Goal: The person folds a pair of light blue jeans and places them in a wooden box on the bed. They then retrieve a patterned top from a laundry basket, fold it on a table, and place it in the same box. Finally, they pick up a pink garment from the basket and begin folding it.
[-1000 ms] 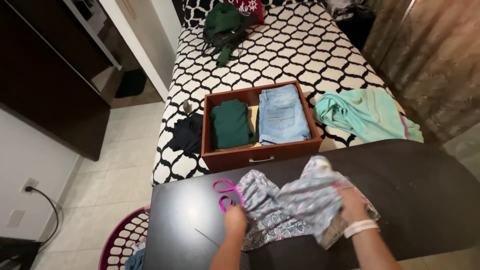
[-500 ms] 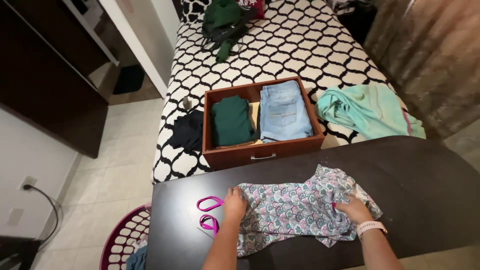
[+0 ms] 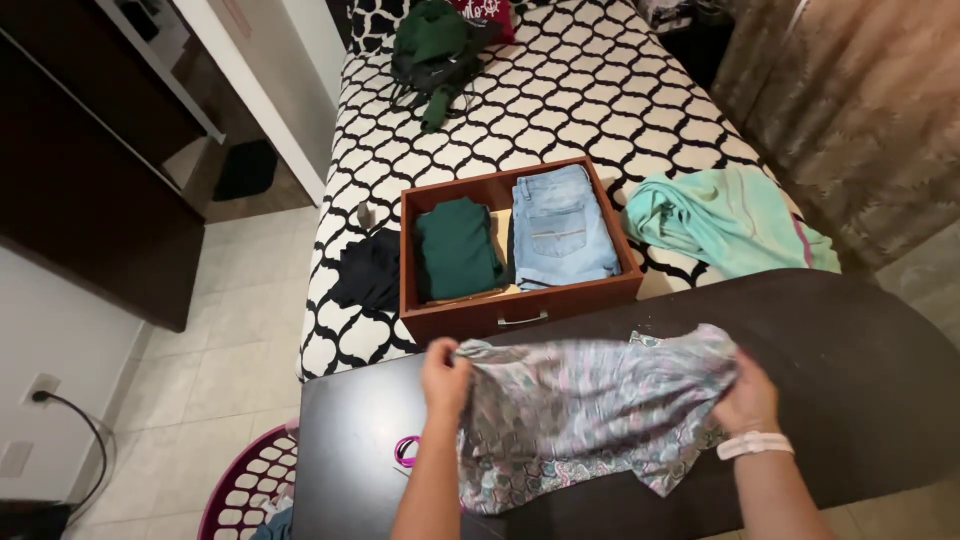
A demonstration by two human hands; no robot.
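The patterned garment (image 3: 590, 410), pressed flat on the dark table (image 3: 860, 360) half a second ago, is now lifted at its far edge, pinched by the left hand (image 3: 445, 375) and right hand (image 3: 745, 400). The pink scissors (image 3: 405, 452) are now partly covered.

pretty clearly a home bedroom: bed (image 3: 560, 100) with a black-and-white patterned cover, wooden drawer (image 3: 515, 305) of folded clothes on it, laundry basket (image 3: 245, 490) on the tile floor (image 3: 200, 380), curtain (image 3: 860, 110) alongside
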